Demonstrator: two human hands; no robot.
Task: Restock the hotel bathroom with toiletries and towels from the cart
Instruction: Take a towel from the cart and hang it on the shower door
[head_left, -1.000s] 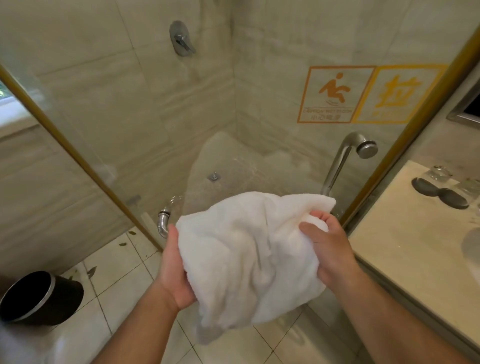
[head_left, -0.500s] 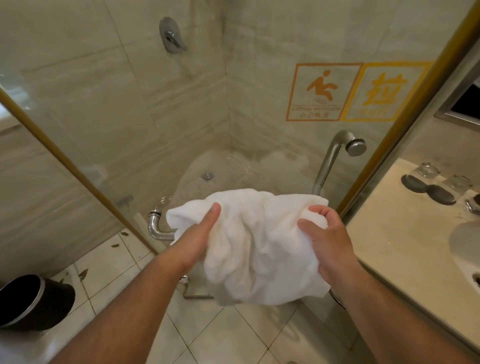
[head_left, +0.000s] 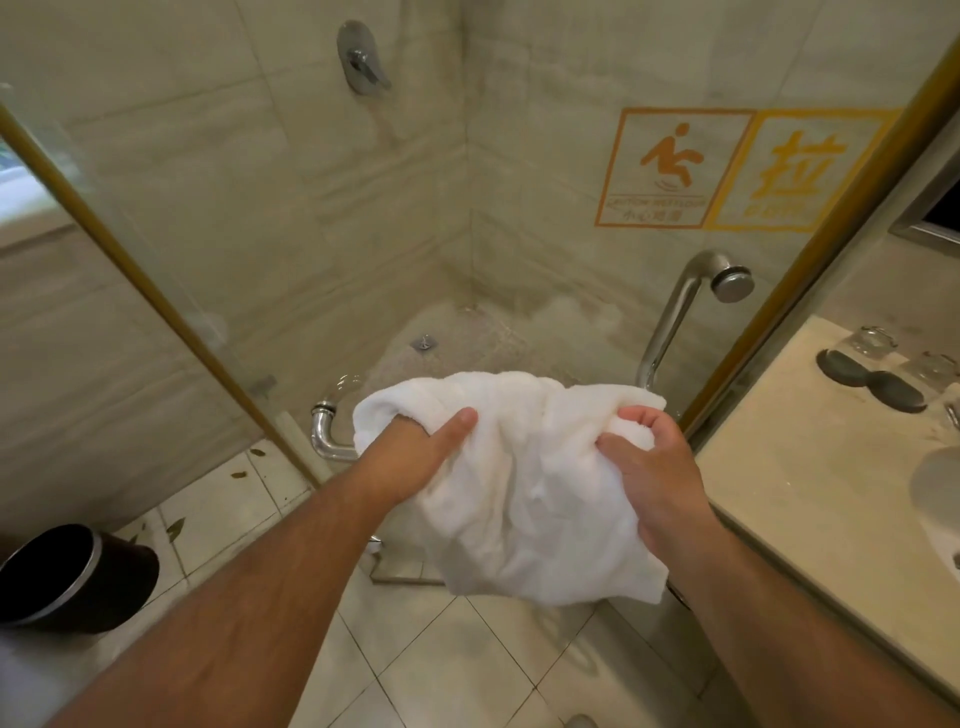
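Note:
A crumpled white towel (head_left: 524, 493) hangs between both hands in front of the glass shower door. My left hand (head_left: 415, 457) grips its upper left part, thumb over the front and fingers tucked into the folds. My right hand (head_left: 649, 462) pinches the upper right corner, fingers curled into the cloth. The towel's lower edge dangles above the tiled floor. Behind the towel runs the chrome door handle (head_left: 675, 317), its lower stretch hidden by the cloth.
The glass shower door (head_left: 597, 249) carries orange caution stickers (head_left: 670, 166). A beige vanity counter (head_left: 810, 467) at right holds upturned glasses (head_left: 872, 340) on dark coasters and a basin edge. A black waste bin (head_left: 72, 577) stands at lower left on the white floor tiles.
My left hand came from under the towel's left side to grip its top front, thumb over the cloth. The towel is bunched tighter and held slightly lower toward the handle.

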